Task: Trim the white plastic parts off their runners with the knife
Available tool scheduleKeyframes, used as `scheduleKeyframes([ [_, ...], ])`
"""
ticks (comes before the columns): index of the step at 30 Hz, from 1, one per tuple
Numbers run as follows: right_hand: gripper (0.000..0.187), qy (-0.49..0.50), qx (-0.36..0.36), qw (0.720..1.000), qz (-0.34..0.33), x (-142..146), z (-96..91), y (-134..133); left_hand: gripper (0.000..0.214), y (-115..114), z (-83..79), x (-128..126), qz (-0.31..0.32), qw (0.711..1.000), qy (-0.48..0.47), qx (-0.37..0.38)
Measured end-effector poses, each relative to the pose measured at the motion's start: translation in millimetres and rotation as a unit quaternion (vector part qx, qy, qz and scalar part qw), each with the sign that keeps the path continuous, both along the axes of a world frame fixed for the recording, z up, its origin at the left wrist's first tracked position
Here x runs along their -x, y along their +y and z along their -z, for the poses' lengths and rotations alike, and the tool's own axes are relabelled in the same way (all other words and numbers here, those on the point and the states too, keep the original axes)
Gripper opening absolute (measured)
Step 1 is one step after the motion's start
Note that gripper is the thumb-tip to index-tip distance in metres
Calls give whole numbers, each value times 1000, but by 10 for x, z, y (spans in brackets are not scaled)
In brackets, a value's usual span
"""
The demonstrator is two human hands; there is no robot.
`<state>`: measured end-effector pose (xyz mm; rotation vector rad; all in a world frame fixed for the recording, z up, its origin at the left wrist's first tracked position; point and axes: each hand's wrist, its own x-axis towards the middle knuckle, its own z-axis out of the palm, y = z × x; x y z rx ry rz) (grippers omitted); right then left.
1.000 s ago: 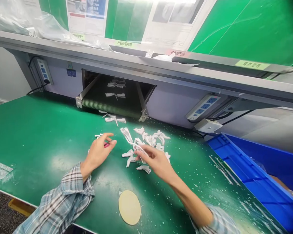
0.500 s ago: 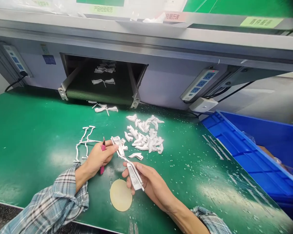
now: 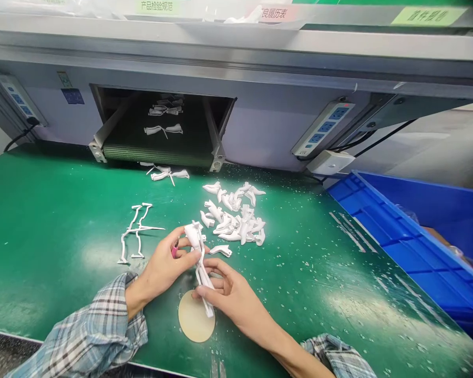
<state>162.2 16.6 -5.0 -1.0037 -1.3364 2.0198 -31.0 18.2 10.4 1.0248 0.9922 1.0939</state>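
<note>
Down at center, the left hand [image 3: 161,271] now grips the white molding [image 3: 195,236] and pink knife [image 3: 175,251], while the right hand [image 3: 230,296] has wrapped its lower end above the tan pad [image 3: 191,325]!

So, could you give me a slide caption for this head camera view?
Left hand and right hand hold a white moulded plastic part over a green workbench.
</note>
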Motion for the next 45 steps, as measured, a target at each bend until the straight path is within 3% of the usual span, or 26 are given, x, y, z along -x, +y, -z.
scheduleKeyframes([
  [4, 48, 65, 49, 995, -52, -30, -14, 18, 72, 38, 1, 21, -8, 1000, 6, 27],
  [10, 43, 104, 110, 986, -67, -48, -41, 22, 61, 87, 48, 52, -17, 998, 55, 13],
  [15, 40, 144, 160, 973, -87, -27, -99, 0, 53, 91, 120, 63, -38, 980, 191, -36],
  [19, 44, 157, 167, 971, -71, -31, -114, -3, 48, 98, 178, 111, -22, 930, 356, -94],
  [22, 46, 93, 89, 991, -27, -45, -74, 23, 48, 87, 184, 118, -29, 910, 389, -140],
  [25, 45, -51, -88, 995, 4, -70, 6, 79, 45, 42, 99, 69, -42, 941, 314, -123],
  [28, 36, -195, -274, 942, 2, -94, 80, 134, 40, -29, -6, -3, -11, 977, 188, -102],
  [32, 29, -249, -412, 876, 24, -97, 136, 177, 33, -97, -18, -37, -30, 970, 150, -187],
  [36, 28, -246, -479, 842, 36, -39, 145, 227, 31, -113, 24, -12, -41, 959, 128, -251],
  [41, 33, -268, -441, 854, 65, 59, 96, 397, 32, -144, -55, 14, -26, 945, 119, -303],
  [43, 35, -311, -438, 841, 68, 46, 84, 506, 33, -123, -109, 85, -19, 934, 165, -317],
  [45, 36, -355, -483, 797, 67, -4, 80, 628, 37, -58, -150, 238, -48, 914, 284, -286],
])
